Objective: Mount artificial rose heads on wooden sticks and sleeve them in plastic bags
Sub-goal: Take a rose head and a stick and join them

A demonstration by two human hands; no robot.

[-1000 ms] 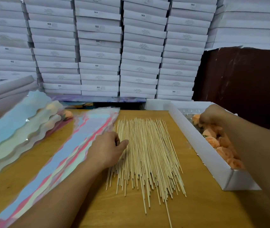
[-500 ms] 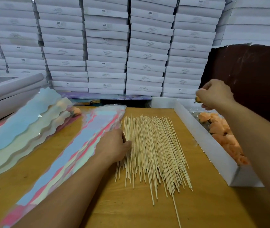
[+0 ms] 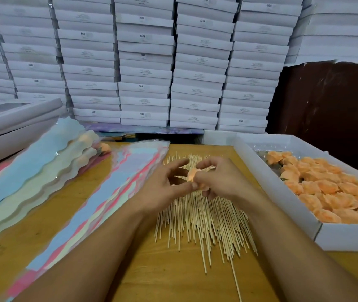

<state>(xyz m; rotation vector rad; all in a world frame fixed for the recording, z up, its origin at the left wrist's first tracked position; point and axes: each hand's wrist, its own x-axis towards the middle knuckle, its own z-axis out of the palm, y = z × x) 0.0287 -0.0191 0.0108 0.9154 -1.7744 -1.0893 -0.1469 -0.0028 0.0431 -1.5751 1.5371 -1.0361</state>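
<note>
The orange rose head (image 3: 192, 174), light and soft enough to crush, sits pinched in your right hand (image 3: 219, 182) above the wooden sticks (image 3: 200, 221), your left hand (image 3: 165, 186) loose-fingered beside it, so hold its firmer base, not the petals.

Both forearms bare, reaching forward, converging above stick pile (image 3: 197, 214). Left hand (image 3: 165, 188) over pile's left half, palm turned inward, index finger stretched forward, thumb tip touching rose head (image 3: 193, 174). Right hand (image 3: 219, 182) over pile's middle, fingers (image 3: 204, 165) curled, pinching rose head from right side. Hands meet at rose head, thumbs touching.
</note>
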